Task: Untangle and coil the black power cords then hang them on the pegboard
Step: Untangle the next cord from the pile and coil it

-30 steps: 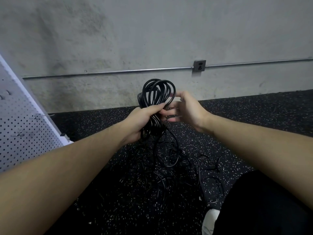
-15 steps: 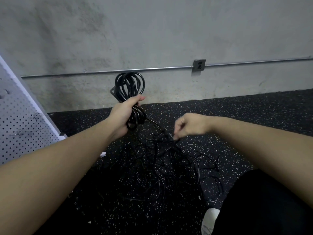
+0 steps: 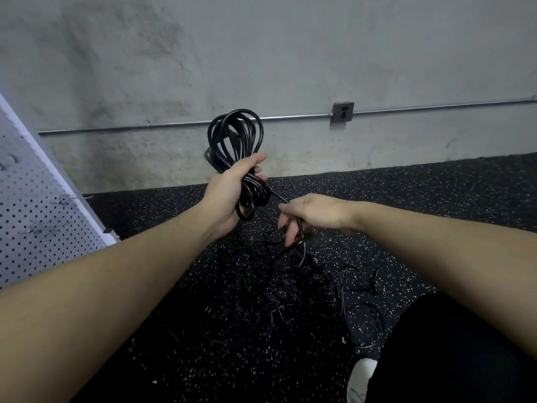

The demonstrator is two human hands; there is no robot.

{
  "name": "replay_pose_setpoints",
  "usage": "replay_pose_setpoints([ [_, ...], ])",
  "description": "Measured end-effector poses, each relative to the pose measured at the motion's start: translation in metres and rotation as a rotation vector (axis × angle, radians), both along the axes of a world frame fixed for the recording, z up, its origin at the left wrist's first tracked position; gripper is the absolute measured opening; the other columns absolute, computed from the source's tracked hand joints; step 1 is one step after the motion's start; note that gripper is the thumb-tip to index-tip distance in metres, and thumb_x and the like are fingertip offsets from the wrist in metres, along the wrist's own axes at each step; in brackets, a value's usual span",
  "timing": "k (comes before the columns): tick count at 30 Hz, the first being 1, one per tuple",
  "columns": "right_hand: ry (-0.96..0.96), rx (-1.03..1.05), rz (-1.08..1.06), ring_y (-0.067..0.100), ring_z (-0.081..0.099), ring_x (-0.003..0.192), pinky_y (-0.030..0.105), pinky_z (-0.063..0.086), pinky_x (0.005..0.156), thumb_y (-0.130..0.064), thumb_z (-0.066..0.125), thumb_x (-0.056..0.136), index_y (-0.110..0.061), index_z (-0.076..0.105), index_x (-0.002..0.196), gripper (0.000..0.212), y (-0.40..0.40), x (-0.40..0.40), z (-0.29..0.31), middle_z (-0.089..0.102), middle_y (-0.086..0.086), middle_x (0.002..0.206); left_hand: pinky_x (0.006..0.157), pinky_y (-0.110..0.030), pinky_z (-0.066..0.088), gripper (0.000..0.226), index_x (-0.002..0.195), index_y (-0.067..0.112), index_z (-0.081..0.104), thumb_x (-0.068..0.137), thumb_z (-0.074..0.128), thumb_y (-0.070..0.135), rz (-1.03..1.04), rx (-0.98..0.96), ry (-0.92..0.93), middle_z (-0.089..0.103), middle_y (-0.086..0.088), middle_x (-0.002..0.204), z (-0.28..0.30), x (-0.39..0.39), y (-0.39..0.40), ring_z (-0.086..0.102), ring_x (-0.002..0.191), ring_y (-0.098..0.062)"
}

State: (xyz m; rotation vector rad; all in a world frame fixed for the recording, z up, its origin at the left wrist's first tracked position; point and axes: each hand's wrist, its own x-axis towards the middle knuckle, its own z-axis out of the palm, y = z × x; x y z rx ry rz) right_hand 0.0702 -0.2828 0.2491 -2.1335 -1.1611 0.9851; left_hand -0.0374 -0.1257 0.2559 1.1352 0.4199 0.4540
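Gripping a coiled black power cord (image 3: 236,158) around its middle, the left hand (image 3: 229,196) holds the bundle upright in front of the grey concrete wall (image 3: 261,53). Its fingers and thumb curl fully round the loops, so the grip of that hand is closed on the coil. The upper loops rise above the fist and cross in front of the metal conduit (image 3: 436,107) that runs along the wall; the lower loops hang just below the palm.

A single strand of that cord (image 3: 277,196) leaves the coil and slants down to the right hand (image 3: 316,213), which is just beside and slightly lower than the coil. The right fingers point downward, loosely bent, and the strand passes through them; how firmly they pinch it cannot be told.

Below the coil, on the speckled black floor (image 3: 436,199), lies a tangle of loose black cords (image 3: 290,289), spread from under the right hand toward the person's dark-clad leg (image 3: 465,350) and a white shoe (image 3: 360,379).

Left of the coil and well apart from it, a white pegboard (image 3: 32,228) leans at the frame's edge, with metal hooks (image 3: 68,200) sticking out of it. A grey outlet box (image 3: 343,112) sits on the conduit to the right of the coil.
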Motion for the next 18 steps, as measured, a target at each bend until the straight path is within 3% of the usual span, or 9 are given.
replay_pose_setpoints([
  [2, -0.025, 0.094, -0.020, 0.027, 0.075, 0.090, 0.034, 0.042, 0.105, -0.041, 0.029, 0.111, -0.014, 0.066, 0.106, 0.047, 0.004, -0.004, 0.000, 0.068, 0.005, 0.060, 0.097, -0.041, 0.056, 0.024, 0.103, 0.015, 0.079, 0.084, 0.077, 0.031, 0.014, 0.008, -0.009, 0.075, -0.003, 0.107, 0.002, 0.000, 0.004, 0.070, 0.106, -0.018],
  [4, 0.028, 0.107, 0.013, 0.031, 0.073, 0.065, 0.033, 0.046, 0.101, -0.041, 0.028, 0.111, -0.010, 0.065, 0.104, 0.049, 0.006, -0.009, 0.001, 0.052, 0.005, 0.049, 0.101, -0.041, 0.055, 0.025, 0.103, 0.015, 0.078, 0.085, 0.077, 0.031, -0.001, 0.005, -0.013, 0.076, -0.007, 0.110, 0.002, -0.002, 0.004, 0.070, 0.113, -0.023],
  [7, -0.019, 0.069, 0.079, 0.025, 0.064, 0.049, 0.031, 0.051, 0.090, -0.045, 0.028, 0.111, -0.013, 0.066, 0.104, 0.050, 0.007, -0.014, 0.001, 0.048, 0.003, 0.049, 0.104, -0.051, 0.052, 0.032, 0.104, 0.009, 0.072, 0.084, 0.080, 0.032, -0.052, -0.008, -0.005, 0.073, -0.005, 0.084, 0.003, -0.004, -0.001, 0.073, 0.093, -0.027],
  [10, -0.006, 0.106, 0.004, 0.027, 0.060, 0.052, 0.028, 0.054, 0.060, -0.050, 0.038, 0.107, -0.016, 0.068, 0.104, 0.045, 0.009, -0.013, 0.000, 0.065, 0.004, 0.062, 0.090, -0.050, 0.058, 0.035, 0.106, 0.006, 0.067, 0.088, 0.078, 0.034, -0.083, -0.008, 0.007, 0.061, -0.005, 0.068, 0.005, -0.005, -0.005, 0.069, 0.064, -0.027],
  [13, -0.007, 0.112, -0.032, 0.014, 0.061, 0.054, 0.025, 0.051, 0.052, -0.039, 0.060, 0.101, -0.010, 0.066, 0.099, 0.029, 0.012, -0.012, -0.002, 0.071, 0.004, 0.076, 0.060, -0.036, 0.055, 0.032, 0.096, 0.010, 0.063, 0.087, 0.079, 0.037, -0.021, -0.014, 0.030, 0.056, -0.005, 0.063, 0.009, -0.006, -0.002, 0.066, 0.059, -0.029],
  [15, -0.122, -0.029, 0.052, 0.007, 0.058, 0.062, 0.018, 0.047, 0.058, -0.028, 0.063, 0.100, -0.007, 0.068, 0.108, 0.023, 0.010, -0.009, -0.004, 0.068, -0.002, 0.081, 0.064, -0.038, 0.049, 0.045, 0.115, 0.009, 0.062, 0.086, 0.080, 0.038, 0.017, -0.011, 0.032, 0.058, -0.002, 0.060, 0.011, -0.007, 0.003, 0.066, 0.056, -0.026],
  [18, -0.175, -0.255, 0.099, 0.007, 0.050, 0.065, 0.018, 0.040, 0.066, -0.033, 0.061, 0.100, -0.006, 0.063, 0.123, 0.036, 0.004, -0.001, -0.009, 0.055, -0.008, 0.076, 0.080, -0.047, 0.039, 0.058, 0.132, 0.012, 0.060, 0.085, 0.080, 0.038, 0.069, -0.001, 0.012, 0.062, 0.001, 0.055, 0.007, -0.008, 0.016, 0.066, 0.051, -0.023],
])
